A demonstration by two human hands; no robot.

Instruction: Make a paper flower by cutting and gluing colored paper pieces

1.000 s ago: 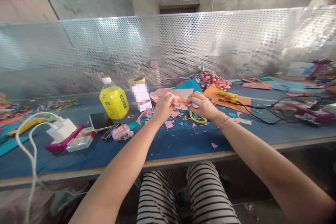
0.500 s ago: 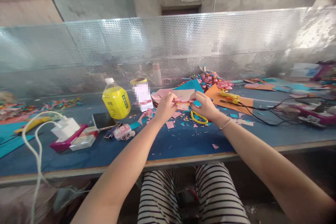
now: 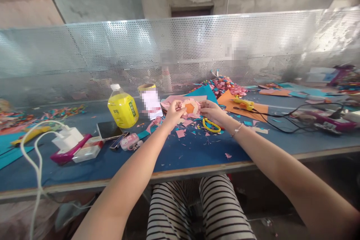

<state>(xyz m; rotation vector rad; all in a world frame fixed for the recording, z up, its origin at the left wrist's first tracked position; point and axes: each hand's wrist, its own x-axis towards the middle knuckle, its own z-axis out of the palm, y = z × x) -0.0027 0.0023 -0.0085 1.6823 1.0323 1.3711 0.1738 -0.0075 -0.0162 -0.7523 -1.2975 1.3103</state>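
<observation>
and here we are over the blue worktop [image 3: 180, 159], both bare hands at the middle of things! the left hand [image 3: 174, 113] has its fingers pinched narrow on the left rim of a small, roundish pink paper piece with an orange centre [image 3: 191, 108], and the right hand [image 3: 212, 111], a bracelet on its wrist, grips the opposite rim. the piece sits between the two sets of fingertips, nearer the worktop's back edge than its front edge; whether its underside touches anything, i cannot tell.

just below the right hand, toward the front edge, lies a yellow loop-shaped handle [image 3: 212, 126], with pink and blue paper scraps [image 3: 180, 133] strewn around it. off to the right, a yellow tool with a black cord [image 3: 245, 104] rests on a flat orange paper sheet [image 3: 261, 111]. behind, along the back edge, a heap of pink, orange and blue paper bits [image 3: 225, 85] piles up near the perforated metal screen [image 3: 191, 41].

over on the left, there's the clear plastic bottle, yellow inside, white-capped [image 3: 123, 109], upright, and nearer the front edge a magenta power strip [image 3: 69, 153] carrying white plugs [image 3: 66, 138].
</observation>
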